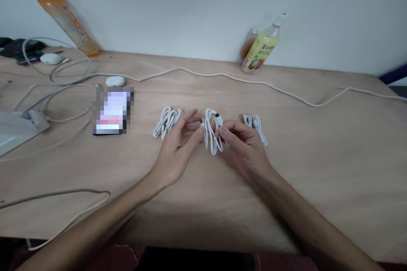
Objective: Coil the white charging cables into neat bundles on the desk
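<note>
A white USB cable [212, 137], looped into a loose coil, is held up between my two hands over the middle of the table. My right hand [246, 142] pinches it by the white USB plug, whose dark end points up. The thumb and fingers of my left hand [176, 148] close on the coil's left side, at a small connector; the index finger is stretched out above. Just beyond my left hand lie coiled white cables [168, 120], partly covered by it. Another coiled white cable [256, 127] rests beyond my right hand.
A phone [112, 110] and a white earbud case [115, 81] lie on the left of the wooden table [333, 148]. A long white cord [222, 75] crosses the back. A tilted-looking orange bottle [68, 19] and yellow bottle [262, 48] stand by the wall. A white power strip [19, 131] sits far left.
</note>
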Demonstrator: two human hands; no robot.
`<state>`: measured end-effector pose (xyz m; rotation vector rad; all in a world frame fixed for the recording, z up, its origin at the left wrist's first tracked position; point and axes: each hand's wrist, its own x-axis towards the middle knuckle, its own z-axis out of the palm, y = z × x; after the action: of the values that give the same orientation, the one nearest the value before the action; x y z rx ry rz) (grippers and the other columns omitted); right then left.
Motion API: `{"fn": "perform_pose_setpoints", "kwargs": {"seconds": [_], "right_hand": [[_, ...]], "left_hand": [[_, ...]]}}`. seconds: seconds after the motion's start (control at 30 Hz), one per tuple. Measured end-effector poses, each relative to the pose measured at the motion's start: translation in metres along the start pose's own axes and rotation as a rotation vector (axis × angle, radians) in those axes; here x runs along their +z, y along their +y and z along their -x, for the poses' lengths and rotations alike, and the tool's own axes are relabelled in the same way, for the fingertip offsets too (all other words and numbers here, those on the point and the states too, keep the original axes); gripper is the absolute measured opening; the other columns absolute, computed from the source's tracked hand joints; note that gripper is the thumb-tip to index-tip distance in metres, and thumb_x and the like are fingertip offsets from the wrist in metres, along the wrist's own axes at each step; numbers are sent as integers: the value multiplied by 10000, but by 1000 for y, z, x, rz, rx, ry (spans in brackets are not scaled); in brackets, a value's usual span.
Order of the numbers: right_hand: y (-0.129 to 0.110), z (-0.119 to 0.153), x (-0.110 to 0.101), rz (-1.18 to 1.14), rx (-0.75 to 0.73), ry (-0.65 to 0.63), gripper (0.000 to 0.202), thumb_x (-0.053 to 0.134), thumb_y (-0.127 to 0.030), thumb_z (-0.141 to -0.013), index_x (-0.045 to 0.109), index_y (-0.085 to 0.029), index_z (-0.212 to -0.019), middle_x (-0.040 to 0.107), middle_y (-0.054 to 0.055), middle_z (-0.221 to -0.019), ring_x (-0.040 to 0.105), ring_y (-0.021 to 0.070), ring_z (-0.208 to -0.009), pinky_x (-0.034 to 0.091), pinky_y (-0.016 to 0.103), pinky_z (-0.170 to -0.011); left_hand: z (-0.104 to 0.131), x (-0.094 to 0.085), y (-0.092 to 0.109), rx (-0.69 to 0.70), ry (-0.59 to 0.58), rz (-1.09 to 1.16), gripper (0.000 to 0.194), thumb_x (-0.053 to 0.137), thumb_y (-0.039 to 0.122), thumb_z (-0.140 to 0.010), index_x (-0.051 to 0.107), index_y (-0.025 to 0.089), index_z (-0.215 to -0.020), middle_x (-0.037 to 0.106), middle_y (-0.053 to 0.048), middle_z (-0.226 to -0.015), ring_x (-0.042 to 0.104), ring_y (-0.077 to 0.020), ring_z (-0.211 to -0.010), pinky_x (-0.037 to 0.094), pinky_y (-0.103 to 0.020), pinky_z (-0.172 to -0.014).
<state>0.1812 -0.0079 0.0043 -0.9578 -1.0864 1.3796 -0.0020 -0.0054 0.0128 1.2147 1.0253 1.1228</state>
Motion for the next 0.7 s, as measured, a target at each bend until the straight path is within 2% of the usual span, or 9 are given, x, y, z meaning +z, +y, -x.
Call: {"fn": "perform_pose_setpoints", "kwargs": {"seconds": [0.07,0.13,0.27,0.43,0.6,0.7], "right_hand": [[0,0,0,-32,12,1,273,918,-534,-840,827,-283,-788,751,-15,-802,622,152,-719,510,305,-707],[1,-1,1,-59,9,2,265,927,-531,-833,830,-289,-786,752,-20,-793,628,146,-712,520,298,-709],[1,-1,1,-71,12,33,242,926,-531,-837,851,-302,-814,764,-22,-803,639,136,-713,524,283,-700],[2,0,0,-87,89,53,248,931,-527,-820,866,-293,-870,783,-3,-859,658,148,-729,544,291,-674],[2,0,1,-66,131,40,315,936,-548,-800,824,-263,-872,744,-2,-849,635,150,-730,529,274,-626],[2,-1,2,4,110,15,350,889,-582,-843,788,-247,-857,702,-6,-813,593,141,-687,521,273,-602]], "left_hand": [[-2,2,0,-121,-87,168,524,736,356,-998,658,162,-1478,780,-147,-1355,762,-268,-1175,623,-409,-1011],[-4,3,0,-173,-104,257,524,766,369,-978,684,145,-1445,824,-141,-1259,794,-271,-1108,642,-398,-959],[-5,2,1,-173,-20,248,492,857,356,-898,762,149,-1334,864,-113,-1109,825,-250,-956,668,-346,-820],[-5,0,4,-189,62,197,449,935,318,-802,815,164,-1206,875,-100,-1048,836,-246,-902,658,-287,-683],[-6,0,4,-154,108,179,353,979,291,-742,841,177,-1047,873,-69,-932,829,-206,-799,648,-257,-670],[-5,0,4,-140,112,187,320,995,278,-716,836,193,-981,861,-41,-869,824,-191,-787,642,-245,-681]]}}
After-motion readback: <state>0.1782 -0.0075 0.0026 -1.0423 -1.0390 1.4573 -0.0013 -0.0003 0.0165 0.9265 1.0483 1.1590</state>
